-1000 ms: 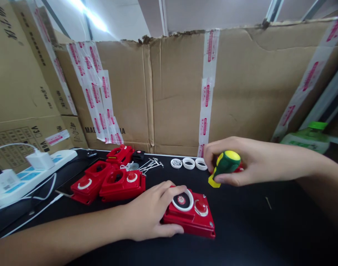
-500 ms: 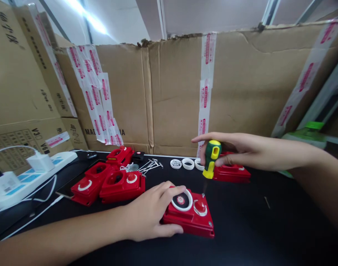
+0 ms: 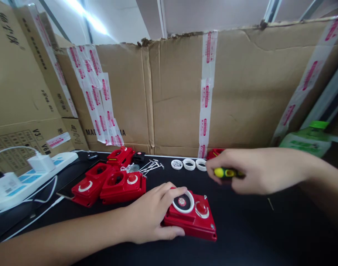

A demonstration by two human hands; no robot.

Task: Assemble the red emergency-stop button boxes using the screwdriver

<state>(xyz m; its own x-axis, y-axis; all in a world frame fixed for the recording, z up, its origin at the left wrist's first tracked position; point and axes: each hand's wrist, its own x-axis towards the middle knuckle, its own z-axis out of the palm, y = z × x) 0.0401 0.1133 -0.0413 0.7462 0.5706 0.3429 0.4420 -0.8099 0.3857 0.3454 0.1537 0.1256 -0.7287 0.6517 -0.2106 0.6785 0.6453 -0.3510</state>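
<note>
My left hand (image 3: 154, 212) is wrapped round the left end of a red plastic housing (image 3: 191, 225) on the black table. Set into its top is a white ring (image 3: 193, 207) around a black disc, with a red domed button (image 3: 201, 208) to the right. Two screw heads show at the housing's right corners. Above and right of it, my right hand (image 3: 249, 171) grips a green-and-yellow screwdriver (image 3: 225, 172), handle end towards the left and held about level. The hand is slightly blurred, and it hides the screwdriver's shaft.
More red housings (image 3: 123, 190) cluster at the left, beside several T-shaped metal pins (image 3: 152, 166). White rings (image 3: 189, 164) line the back, near another red housing (image 3: 214, 152). A power strip (image 3: 24, 181) with cables lies far left; a green-capped bottle (image 3: 307, 140) stands at right. Cardboard (image 3: 174, 92) walls the back.
My right hand has lifted the screwdriver off the housing's far right corner and moved right, turning it from upright to about level. My left hand stays on the housing.
</note>
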